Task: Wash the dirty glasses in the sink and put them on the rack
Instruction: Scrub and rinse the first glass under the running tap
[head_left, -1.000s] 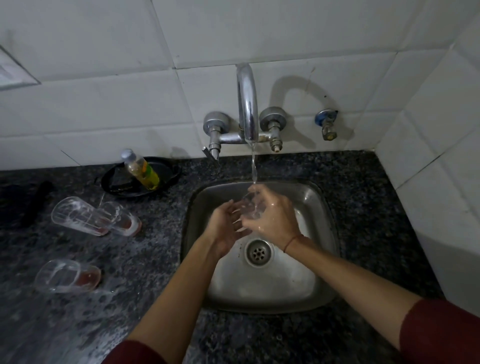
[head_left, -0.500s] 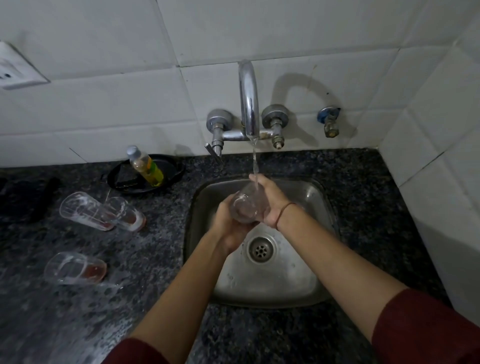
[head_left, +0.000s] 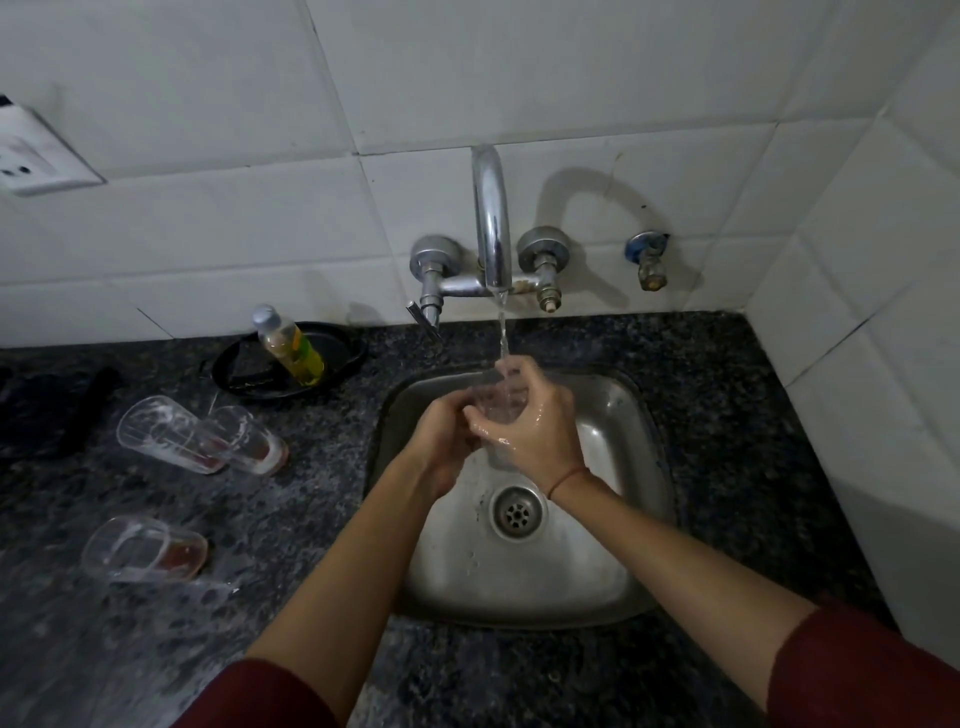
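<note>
A clear glass (head_left: 500, 401) is held over the steel sink (head_left: 631, 415), under the stream running from the chrome tap (head_left: 491, 218). My right hand (head_left: 535, 421) wraps around it from the right. On the glass's left side, my left hand (head_left: 444, 436) grips it with fingers against it. Water runs into the glass's mouth. Two dirty glasses (head_left: 202, 434) lie side by side on the dark granite counter (head_left: 291, 525) left of the sink. Nearer me lies a third dirty glass (head_left: 145, 548), with reddish residue. No rack is in view.
A bottle of yellow-green liquid (head_left: 291, 345) leans in a black dish (head_left: 343, 353) behind the glasses. A dark cloth (head_left: 47, 410) lies at the far left. The tiled wall closes in on the right. The drain (head_left: 517, 512) sits mid-sink.
The glass has turned in my hands under the stream, and my right hand has shifted from behind it to wrapping over its right side. The head view moved slightly.
</note>
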